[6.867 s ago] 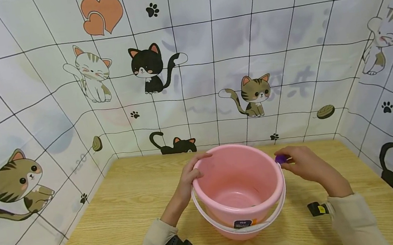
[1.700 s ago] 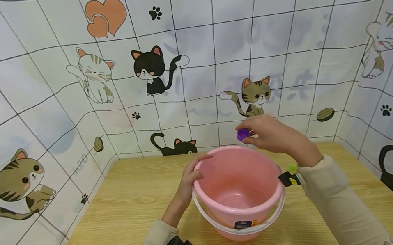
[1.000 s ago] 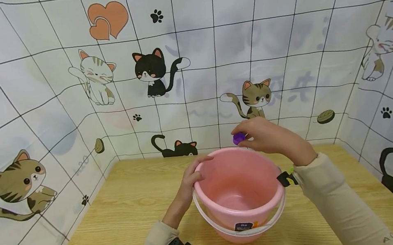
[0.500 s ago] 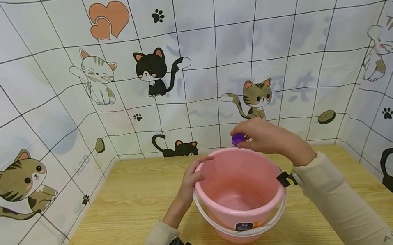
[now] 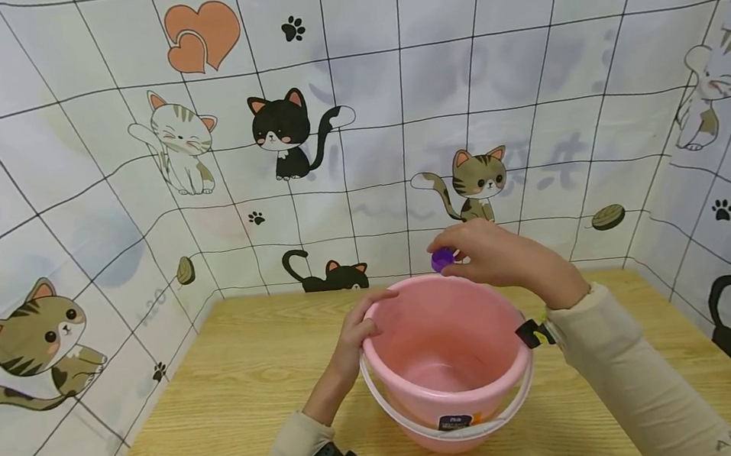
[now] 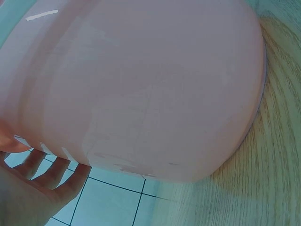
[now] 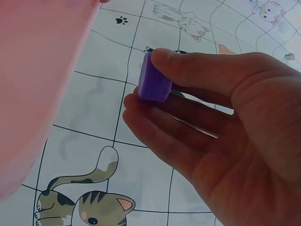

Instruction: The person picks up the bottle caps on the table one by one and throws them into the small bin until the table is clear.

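A pink bucket (image 5: 455,409) stands on the wooden table, its white handle (image 5: 398,420) hanging down in front. My left hand (image 5: 350,334) grips the bucket's left rim; the left wrist view shows several fingers (image 6: 70,184) against the outside wall. Just above the far rim, my right hand (image 5: 500,252) pinches a small purple bottle cap (image 5: 442,259) between thumb and fingers. Close up in the right wrist view, the purple cap's ribbed side (image 7: 156,80) faces the camera. No objects are visible on the part of the bucket's floor that shows.
The light wooden table (image 5: 242,398) reaches back to a white wall covering (image 5: 361,90) with grid lines and printed cats. Covered walls also stand left and right. A green-yellow sliver (image 5: 544,317) shows beside the right wrist's black camera (image 5: 533,333); what it is cannot be told.
From beside the bucket's right rim, my right hand has moved up and left with the purple bottle cap. Over the last second it has hardly moved. The left hand keeps its grip.
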The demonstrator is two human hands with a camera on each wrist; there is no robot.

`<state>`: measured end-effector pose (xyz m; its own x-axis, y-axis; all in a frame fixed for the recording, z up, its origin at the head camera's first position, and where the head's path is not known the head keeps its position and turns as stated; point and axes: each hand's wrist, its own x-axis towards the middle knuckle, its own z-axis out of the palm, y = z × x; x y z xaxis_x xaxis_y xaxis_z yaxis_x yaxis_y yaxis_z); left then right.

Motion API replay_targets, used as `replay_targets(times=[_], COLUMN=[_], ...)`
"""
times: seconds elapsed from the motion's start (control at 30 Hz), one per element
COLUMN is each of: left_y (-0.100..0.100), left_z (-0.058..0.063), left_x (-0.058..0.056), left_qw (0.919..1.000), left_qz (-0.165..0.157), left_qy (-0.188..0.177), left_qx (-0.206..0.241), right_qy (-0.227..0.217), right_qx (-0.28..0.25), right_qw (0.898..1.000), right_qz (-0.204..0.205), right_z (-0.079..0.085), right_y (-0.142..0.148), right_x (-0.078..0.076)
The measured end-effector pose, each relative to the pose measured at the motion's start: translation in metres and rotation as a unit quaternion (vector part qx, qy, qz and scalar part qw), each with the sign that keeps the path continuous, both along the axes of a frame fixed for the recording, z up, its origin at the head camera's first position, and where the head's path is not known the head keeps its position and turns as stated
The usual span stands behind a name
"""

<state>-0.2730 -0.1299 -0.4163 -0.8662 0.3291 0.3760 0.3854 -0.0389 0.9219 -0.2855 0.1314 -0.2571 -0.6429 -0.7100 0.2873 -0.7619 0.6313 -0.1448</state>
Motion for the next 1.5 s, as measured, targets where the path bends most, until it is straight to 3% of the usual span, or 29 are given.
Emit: replay_targets(times=[0.83,1.5], left_y=[0.003,0.0], left_z=[0.001,0.001], left_x=[0.003,0.002], left_qw=[0.9999,1.0], left_qz=[-0.011,0.003], left_qy=[-0.006,-0.007], left_qx=[0.006,0.001], right_qy=[-0.022,-0.029], right_qx=[-0.002,-0.025], right_qw=[0.999,0.997], right_qz=[-0.024,-0.073], right_z=[-0.001,-0.011], right_y=[0.007,0.061], right_x=[0.007,0.015])
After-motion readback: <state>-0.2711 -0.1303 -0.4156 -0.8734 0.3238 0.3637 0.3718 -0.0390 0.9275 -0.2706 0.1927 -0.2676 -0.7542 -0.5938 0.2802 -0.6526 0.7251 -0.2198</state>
